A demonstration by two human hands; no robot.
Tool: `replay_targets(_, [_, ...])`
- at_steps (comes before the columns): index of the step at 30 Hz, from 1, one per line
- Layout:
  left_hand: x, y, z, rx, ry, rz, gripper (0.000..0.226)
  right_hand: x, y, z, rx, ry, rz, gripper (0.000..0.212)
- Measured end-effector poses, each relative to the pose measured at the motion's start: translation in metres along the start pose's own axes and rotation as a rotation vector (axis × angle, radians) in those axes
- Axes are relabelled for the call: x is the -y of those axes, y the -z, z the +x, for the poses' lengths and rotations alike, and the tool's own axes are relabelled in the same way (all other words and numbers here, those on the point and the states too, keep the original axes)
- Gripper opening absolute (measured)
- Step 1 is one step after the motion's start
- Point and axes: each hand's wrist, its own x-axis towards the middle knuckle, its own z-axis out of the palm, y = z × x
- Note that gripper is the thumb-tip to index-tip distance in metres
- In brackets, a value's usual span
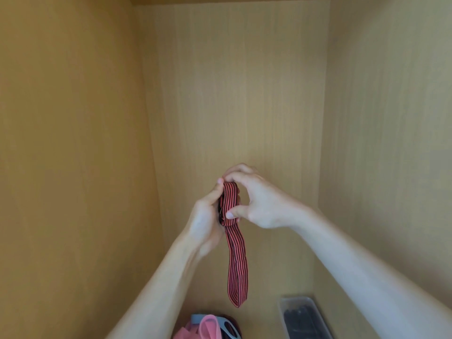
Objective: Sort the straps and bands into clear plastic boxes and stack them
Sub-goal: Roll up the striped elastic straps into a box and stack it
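Strap point(236, 265), red with black stripes, is held up in mid-air inside a wooden cupboard point(234, 94), its top wound into a small coil and its tail hanging free. The left hand point(206, 216) curls round the coil from the side. The right hand point(259, 204) pinches it between thumb and fingertips. Below the strap to the right sits a clear box point(282, 311) holding dark things, and below to the left lies a heap of pink and blue bands point(208, 326). This looks like the rolling-up step. Next, the tail needs winding in, then the roll goes down into a box.
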Motion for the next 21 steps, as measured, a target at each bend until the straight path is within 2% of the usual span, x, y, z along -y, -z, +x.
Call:
replay_targets(4, [0.003, -0.006, 0.0, 0.011, 0.002, 0.042, 0.042, -0.002, 0.001, 0.0, 0.02, -0.018, -0.034, 0.054])
replay_targets(9, [0.003, -0.008, 0.001, 0.034, 0.024, -0.018, 0.055, -0.004, 0.01, 0.0, 0.01, -0.051, -0.049, 0.044])
replay_targets(14, [0.014, -0.009, 0.002, 0.056, 0.08, -0.013, 0.047, -0.007, 0.017, 0.0, -0.012, -0.125, 0.001, 0.036])
replay_targets(21, [0.019, -0.007, 0.003, 0.078, 0.078, -0.082, 0.029, -0.01, 0.025, 0.002, -0.018, -0.139, 0.064, 0.034])
